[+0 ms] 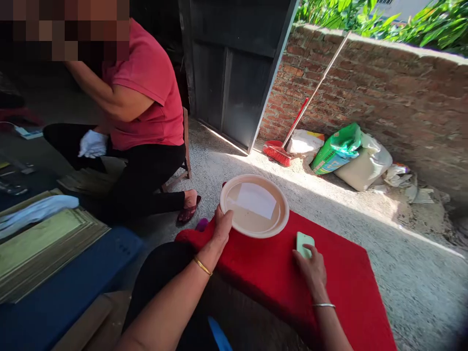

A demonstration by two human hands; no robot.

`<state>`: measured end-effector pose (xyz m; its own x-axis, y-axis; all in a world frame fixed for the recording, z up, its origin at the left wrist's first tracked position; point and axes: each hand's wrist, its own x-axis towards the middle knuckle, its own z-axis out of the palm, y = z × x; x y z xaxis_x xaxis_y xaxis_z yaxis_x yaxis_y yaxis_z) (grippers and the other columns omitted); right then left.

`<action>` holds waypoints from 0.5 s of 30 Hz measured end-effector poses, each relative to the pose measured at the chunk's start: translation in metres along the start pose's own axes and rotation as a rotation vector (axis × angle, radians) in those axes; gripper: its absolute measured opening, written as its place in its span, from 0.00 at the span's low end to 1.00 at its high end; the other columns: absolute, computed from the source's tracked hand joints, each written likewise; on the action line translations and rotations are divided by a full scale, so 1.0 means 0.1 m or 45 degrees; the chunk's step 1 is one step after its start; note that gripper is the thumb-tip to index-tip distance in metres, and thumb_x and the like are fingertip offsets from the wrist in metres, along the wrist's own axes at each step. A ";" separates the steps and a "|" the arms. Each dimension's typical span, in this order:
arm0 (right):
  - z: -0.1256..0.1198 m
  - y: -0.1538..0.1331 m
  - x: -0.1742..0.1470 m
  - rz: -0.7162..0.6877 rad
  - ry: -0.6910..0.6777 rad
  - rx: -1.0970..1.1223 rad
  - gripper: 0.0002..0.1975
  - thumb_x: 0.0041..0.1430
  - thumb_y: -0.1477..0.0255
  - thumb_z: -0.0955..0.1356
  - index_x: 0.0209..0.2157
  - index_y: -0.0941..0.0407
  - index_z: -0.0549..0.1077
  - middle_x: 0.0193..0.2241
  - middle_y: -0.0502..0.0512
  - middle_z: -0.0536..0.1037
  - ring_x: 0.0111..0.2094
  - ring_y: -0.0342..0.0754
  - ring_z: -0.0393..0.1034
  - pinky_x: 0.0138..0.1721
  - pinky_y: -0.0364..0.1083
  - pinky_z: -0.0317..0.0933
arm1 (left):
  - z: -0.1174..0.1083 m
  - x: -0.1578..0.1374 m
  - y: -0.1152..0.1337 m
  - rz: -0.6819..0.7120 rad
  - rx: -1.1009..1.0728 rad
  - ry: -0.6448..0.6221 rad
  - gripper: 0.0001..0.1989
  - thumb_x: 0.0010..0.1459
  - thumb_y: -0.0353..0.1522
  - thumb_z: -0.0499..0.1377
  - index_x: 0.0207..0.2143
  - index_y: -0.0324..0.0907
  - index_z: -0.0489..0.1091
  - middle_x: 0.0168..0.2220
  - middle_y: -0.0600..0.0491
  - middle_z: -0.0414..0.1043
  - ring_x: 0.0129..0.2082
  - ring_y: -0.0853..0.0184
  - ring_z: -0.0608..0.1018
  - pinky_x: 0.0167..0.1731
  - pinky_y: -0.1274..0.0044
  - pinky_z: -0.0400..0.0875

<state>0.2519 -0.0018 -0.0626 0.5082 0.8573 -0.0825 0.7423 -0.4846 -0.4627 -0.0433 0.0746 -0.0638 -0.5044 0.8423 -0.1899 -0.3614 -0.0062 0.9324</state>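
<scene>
A shallow beige basin point(224, 191) with clear liquid, likely water, rests on the far left part of a red cloth-covered bench point(343, 278). A bright white patch shows inside it; whether it is a reflection or a sheet I cannot tell. My left hand point(222, 226) grips the basin's near-left rim, thumb on top. On the red cloth to the right of the basin lies a flat mint-green object point(303, 239) that looks like a phone. My right hand point(312, 268) has its thumb and fingers closed around the near end of it.
At the left, a seated co-worker in a red shirt point(149, 83) wears a white glove. Stacked flat boards point(47, 243) with a pale cloth point(40, 212) lie on a blue surface point(106, 263). Beyond the bench are a metal door point(237, 63), a red broom point(280, 155), sacks point(361, 163) and a brick wall point(402, 107).
</scene>
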 end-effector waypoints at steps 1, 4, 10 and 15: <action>0.12 -0.19 -0.18 -0.168 -0.090 0.050 0.24 0.50 0.56 0.67 0.48 0.51 0.75 0.40 0.57 0.72 0.39 0.55 0.71 0.35 0.48 0.62 | 0.00 0.00 0.01 -0.002 0.004 -0.009 0.26 0.45 0.24 0.59 0.50 0.43 0.72 0.42 0.51 0.79 0.46 0.60 0.79 0.48 0.71 0.75; 0.26 -0.52 -0.66 -0.525 -0.458 0.255 0.18 0.46 0.63 0.69 0.41 0.49 0.77 0.37 0.51 0.72 0.37 0.50 0.70 0.37 0.45 0.61 | 0.00 0.00 0.05 -0.017 -0.010 -0.015 0.26 0.45 0.24 0.59 0.50 0.42 0.72 0.41 0.51 0.79 0.45 0.61 0.80 0.48 0.71 0.75; -0.33 0.36 -0.64 -0.266 -0.231 0.487 0.21 0.40 0.54 0.70 0.36 0.50 0.78 0.34 0.54 0.76 0.36 0.55 0.71 0.38 0.50 0.64 | 0.01 0.00 0.01 -0.043 -0.013 0.028 0.23 0.45 0.25 0.60 0.47 0.41 0.72 0.40 0.50 0.79 0.41 0.62 0.80 0.45 0.71 0.76; -0.91 1.49 -0.21 0.461 0.274 0.293 0.19 0.35 0.49 0.69 0.29 0.45 0.72 0.22 0.55 0.73 0.29 0.64 0.72 0.32 0.58 0.62 | 0.04 -0.01 0.02 -0.033 -0.043 0.043 0.23 0.44 0.24 0.59 0.46 0.42 0.73 0.40 0.51 0.79 0.43 0.62 0.79 0.46 0.72 0.76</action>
<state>0.3917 -0.1083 -0.0498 0.8129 0.5735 -0.1013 0.3976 -0.6735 -0.6232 -0.0408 0.0756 -0.0604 -0.5204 0.8239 -0.2245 -0.4009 -0.0036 0.9161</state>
